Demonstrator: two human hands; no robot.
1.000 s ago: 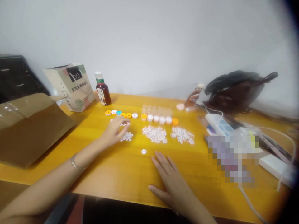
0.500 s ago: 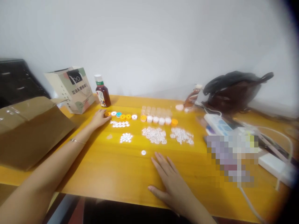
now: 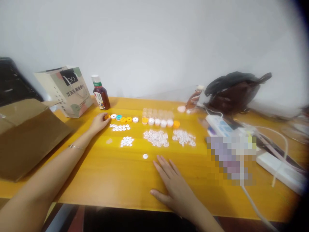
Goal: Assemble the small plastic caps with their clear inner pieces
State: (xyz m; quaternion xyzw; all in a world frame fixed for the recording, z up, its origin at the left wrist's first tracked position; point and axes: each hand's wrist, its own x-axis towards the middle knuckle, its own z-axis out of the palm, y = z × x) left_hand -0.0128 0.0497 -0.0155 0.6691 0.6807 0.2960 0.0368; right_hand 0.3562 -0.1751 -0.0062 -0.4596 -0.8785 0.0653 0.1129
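At the left end of a row of caps, my left hand [image 3: 99, 123] has its fingers closed round an orange cap [image 3: 108, 117], which they partly hide. Beside it in the row lie a white cap [image 3: 113, 116], a teal cap [image 3: 119, 117] and several more orange and white ones. My right hand [image 3: 172, 183] rests flat on the table, fingers spread, holding nothing. A single small white disc [image 3: 145, 156] lies just beyond its fingertips. Small white pieces [image 3: 120, 127] and a cluster of round white pieces [image 3: 126, 141] lie in front of the row.
Clear tubes with coloured caps [image 3: 157, 121] lie farther right, behind two piles of white pieces [image 3: 156, 138]. A dark red bottle [image 3: 101, 95], paper bag [image 3: 74, 93] and cardboard box [image 3: 31, 138] stand left. A power strip [image 3: 280, 170], cables and a dark bag [image 3: 234, 91] occupy the right.
The whole view has shifted slightly, so most things appear a little farther left. Both hands keep nearly the same place relative to the table.
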